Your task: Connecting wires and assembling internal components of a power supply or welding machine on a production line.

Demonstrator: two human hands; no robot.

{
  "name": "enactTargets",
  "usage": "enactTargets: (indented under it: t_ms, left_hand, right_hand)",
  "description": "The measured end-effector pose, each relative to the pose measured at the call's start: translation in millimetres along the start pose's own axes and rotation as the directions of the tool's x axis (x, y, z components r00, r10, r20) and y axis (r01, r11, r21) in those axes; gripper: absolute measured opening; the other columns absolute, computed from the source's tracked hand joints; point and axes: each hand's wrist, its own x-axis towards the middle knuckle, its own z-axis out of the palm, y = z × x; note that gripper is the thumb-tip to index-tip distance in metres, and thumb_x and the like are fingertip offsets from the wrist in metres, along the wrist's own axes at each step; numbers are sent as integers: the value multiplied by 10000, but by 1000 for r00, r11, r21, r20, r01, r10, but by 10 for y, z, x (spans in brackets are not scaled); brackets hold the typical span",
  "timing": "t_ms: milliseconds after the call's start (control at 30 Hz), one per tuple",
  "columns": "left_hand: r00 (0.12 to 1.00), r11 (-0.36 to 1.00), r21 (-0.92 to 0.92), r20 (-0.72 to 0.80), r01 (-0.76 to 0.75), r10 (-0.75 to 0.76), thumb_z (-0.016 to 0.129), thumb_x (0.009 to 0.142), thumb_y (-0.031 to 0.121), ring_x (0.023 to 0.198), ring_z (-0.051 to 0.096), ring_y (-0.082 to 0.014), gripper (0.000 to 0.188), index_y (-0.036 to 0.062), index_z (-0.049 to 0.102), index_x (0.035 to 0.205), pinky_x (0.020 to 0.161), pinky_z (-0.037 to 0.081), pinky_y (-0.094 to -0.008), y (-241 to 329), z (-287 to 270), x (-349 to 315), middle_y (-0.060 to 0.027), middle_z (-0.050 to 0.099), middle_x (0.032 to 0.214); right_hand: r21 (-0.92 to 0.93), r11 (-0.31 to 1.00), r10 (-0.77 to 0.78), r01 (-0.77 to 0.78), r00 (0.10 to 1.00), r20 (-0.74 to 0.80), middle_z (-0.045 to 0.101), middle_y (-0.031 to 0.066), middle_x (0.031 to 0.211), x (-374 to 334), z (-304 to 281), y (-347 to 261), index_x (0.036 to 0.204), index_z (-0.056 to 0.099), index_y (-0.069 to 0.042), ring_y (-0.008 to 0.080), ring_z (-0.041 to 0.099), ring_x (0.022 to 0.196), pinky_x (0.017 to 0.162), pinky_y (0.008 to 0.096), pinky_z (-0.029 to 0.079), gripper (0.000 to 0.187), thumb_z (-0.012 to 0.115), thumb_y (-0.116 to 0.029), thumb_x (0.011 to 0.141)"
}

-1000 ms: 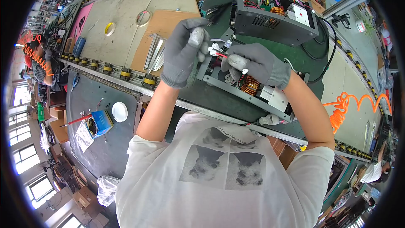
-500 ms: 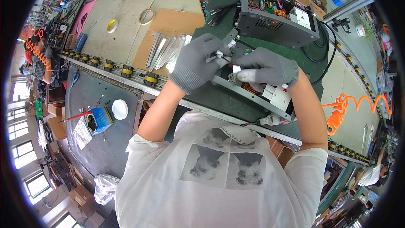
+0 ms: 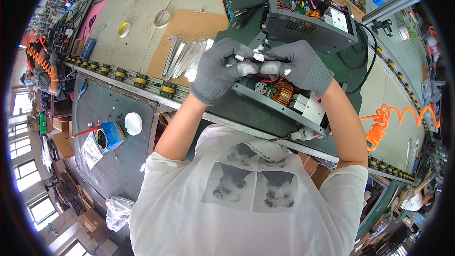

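Observation:
Both hands wear grey gloves and meet over an open dark metal case (image 3: 284, 108). My left hand (image 3: 222, 68) is closed, with a small white connector (image 3: 239, 58) at its fingertips. Thumb and fingers of my right hand (image 3: 299, 65) pinch thin wires beside another white connector (image 3: 258, 56); the exact grip is partly hidden by the gloves. Inside the case show a copper-wound coil (image 3: 284, 94), a white block (image 3: 313, 110) and red wires. Just beyond stands a second dark case (image 3: 310, 31), tilted, with a similar coil and several loose wire ends.
The cases rest on a green mat (image 3: 237, 106). Left of it, metal strips (image 3: 182, 59) lie on cardboard (image 3: 204, 21), near two tape rolls. A black cable (image 3: 372, 61) loops at the right, beyond which hangs an orange coiled hose (image 3: 376, 130). A side table holds a blue box (image 3: 113, 135) and white lid (image 3: 133, 123).
My right hand has shifted up and turned, uncovering the coil and red wires in the near case. The fingertips of both hands have come closer together around the connectors.

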Motion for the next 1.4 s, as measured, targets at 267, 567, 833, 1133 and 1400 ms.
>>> enactTargets:
  t_ms: [267, 567, 833, 1133, 1400]
  left_hand:
    - [990, 988, -71, -20, 138, -139, 807, 806, 237, 752, 580, -142, 257, 42, 687, 921, 697, 469, -293, 6, 40, -13, -53, 630, 865]
    - [996, 992, -86, 6, 92, -92, 721, 892, 362, 781, 545, -160, 354, 26, 610, 911, 731, 453, -296, 12, 11, -42, -58, 581, 847]
    - [988, 982, 110, -10, -154, 156, 609, 973, 362, 782, 568, -228, 331, 33, 597, 1006, 734, 462, -310, 45, 18, -117, -98, 566, 850]
    - [981, 950, -311, -186, -13, -47, 641, 956, 416, 855, 516, -105, 425, 31, 542, 1107, 796, 440, -255, -31, 98, -136, -17, 565, 969]
    - [958, 902, -430, -271, -36, -91, 652, 961, 349, 886, 485, -75, 374, 31, 530, 1115, 834, 412, -233, -119, 180, -40, 0, 545, 998]
  right_hand:
    - [34, 989, 146, -145, 988, -49, 651, 120, 670, -5, -23, -125, 1053, 706, -8, 139, 583, 545, 556, 310, 483, 236, 692, -178, 889]
    - [36, 996, -75, 79, 993, -87, 628, 54, 695, -17, 109, -110, 954, 694, 17, 101, 537, 522, 502, 302, 442, 197, 623, -165, 930]
    - [422, 819, 396, -388, 915, 74, 670, 39, 828, 0, 206, -497, 1117, 654, -18, 41, 515, 531, 475, 209, 421, 256, 695, -118, 884]
    - [86, 976, 208, -200, 974, -89, 640, 49, 690, -17, 111, -353, 873, 704, 21, 93, 583, 629, 609, 277, 493, 161, 767, -120, 828]
    - [-670, 691, 292, -270, 953, -82, 688, 170, 801, 60, 284, -52, 854, 752, -74, 330, 681, 806, 772, 427, 543, 185, 675, -240, 825]
